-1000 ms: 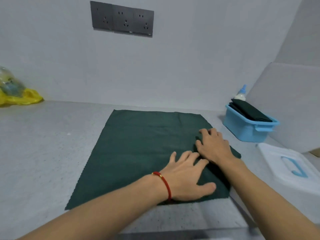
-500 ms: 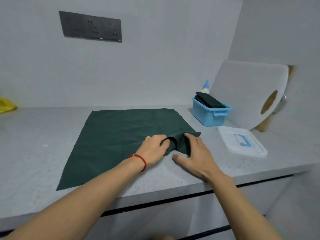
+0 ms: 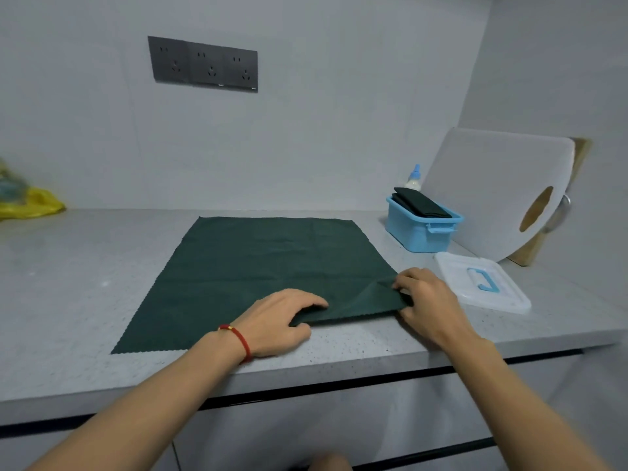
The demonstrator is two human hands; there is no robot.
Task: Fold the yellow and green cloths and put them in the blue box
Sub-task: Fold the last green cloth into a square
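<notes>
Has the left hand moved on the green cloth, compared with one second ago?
Yes. The left hand came back to the green cloth's near edge, towards the counter's front, and now pinches it.

We see a dark green cloth (image 3: 265,266) with a zigzag-cut edge on a pale grey speckled counter (image 3: 68,300). The box (image 3: 421,232) is light blue and holds a folded cloth (image 3: 421,203) of very dark green. Its lid (image 3: 482,283) is clear white with a blue handle. A red cord bracelet (image 3: 238,339) carries a gold bead. The sockets (image 3: 204,64) are dark grey, the bag (image 3: 30,207) yellow, the board (image 3: 492,192) white.
</notes>
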